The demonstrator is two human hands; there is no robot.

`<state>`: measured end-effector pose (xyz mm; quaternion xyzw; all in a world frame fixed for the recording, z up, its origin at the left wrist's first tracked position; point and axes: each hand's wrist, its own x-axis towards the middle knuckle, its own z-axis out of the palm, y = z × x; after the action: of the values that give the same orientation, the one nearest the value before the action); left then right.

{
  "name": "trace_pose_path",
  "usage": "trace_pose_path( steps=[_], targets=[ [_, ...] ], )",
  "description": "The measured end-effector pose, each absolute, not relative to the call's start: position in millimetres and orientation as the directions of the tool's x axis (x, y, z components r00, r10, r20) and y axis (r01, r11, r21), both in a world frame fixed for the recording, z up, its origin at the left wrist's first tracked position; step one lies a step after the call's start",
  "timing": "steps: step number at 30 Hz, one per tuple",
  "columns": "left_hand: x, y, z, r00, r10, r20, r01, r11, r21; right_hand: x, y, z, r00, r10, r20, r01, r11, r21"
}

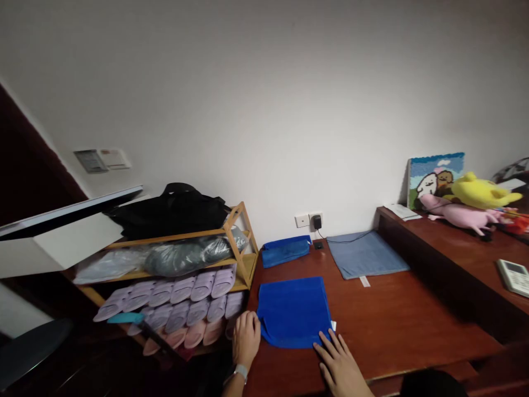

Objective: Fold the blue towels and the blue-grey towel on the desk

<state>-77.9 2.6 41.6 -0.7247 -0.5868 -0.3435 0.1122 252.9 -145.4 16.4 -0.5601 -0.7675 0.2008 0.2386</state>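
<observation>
A bright blue cloth [293,311] lies mostly flat on the brown wooden desk, its lower left edge slightly rumpled. At that edge is my left hand [247,337], its fingers curled in against the cloth; the fingertips are partly hidden. My right hand [342,361] rests flat with fingers spread, the fingertips on the cloth's lower right corner near a small white tag [333,326]. Farther back lies a folded blue cloth [286,252] close to the wall. To its right, a grey-blue cloth [366,255] with a white label is spread out flat.
At left stands a wooden rack [243,248] with rows of slippers [182,289], plastic-wrapped items and a black bag [173,212]. A black plug [317,221] with a cord sits in the wall socket. On the raised right ledge are plush toys [463,212] and a calculator-like device [514,277].
</observation>
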Motion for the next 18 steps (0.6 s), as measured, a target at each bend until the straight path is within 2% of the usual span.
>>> trace_pose_path(
  steps=[3,6,8,10,12,15,18],
  targets=[
    [-60.6,-9.5,53.8,0.04,0.694,0.719,0.909,-0.325,0.263,260.0,-166.4,12.7,-0.247,0.954,0.171,0.746,0.3,-0.595],
    [-8.9,-29.3,66.1,0.107,0.711,0.695,0.84,-0.439,0.319,266.5,-183.2,-1.7,-0.21,0.943,0.259,0.714,0.329,-0.618],
    [40.7,-47.3,74.5,0.284,0.769,0.573,0.772,-0.538,0.34,271.0,-192.0,-12.2,-0.112,0.937,0.332,0.692,0.314,-0.651],
    [90.6,-65.9,81.6,0.501,0.769,0.396,0.71,-0.627,0.321,276.7,-198.2,-18.7,0.039,0.927,0.372,0.665,0.254,-0.702],
    [129.2,-80.8,85.3,0.605,0.765,0.22,0.692,-0.642,0.329,284.1,-201.7,-19.3,0.178,0.911,0.373,0.624,0.189,-0.759],
    [154.7,-91.0,82.6,0.599,0.797,0.074,0.728,-0.581,0.363,295.9,-203.8,-11.7,0.272,0.904,0.328,0.55,0.134,-0.824],
    [149.8,-88.4,72.8,0.552,0.828,0.096,0.716,-0.53,0.454,302.2,-202.4,-1.4,0.269,0.927,0.26,0.518,0.088,-0.851]
  ],
)
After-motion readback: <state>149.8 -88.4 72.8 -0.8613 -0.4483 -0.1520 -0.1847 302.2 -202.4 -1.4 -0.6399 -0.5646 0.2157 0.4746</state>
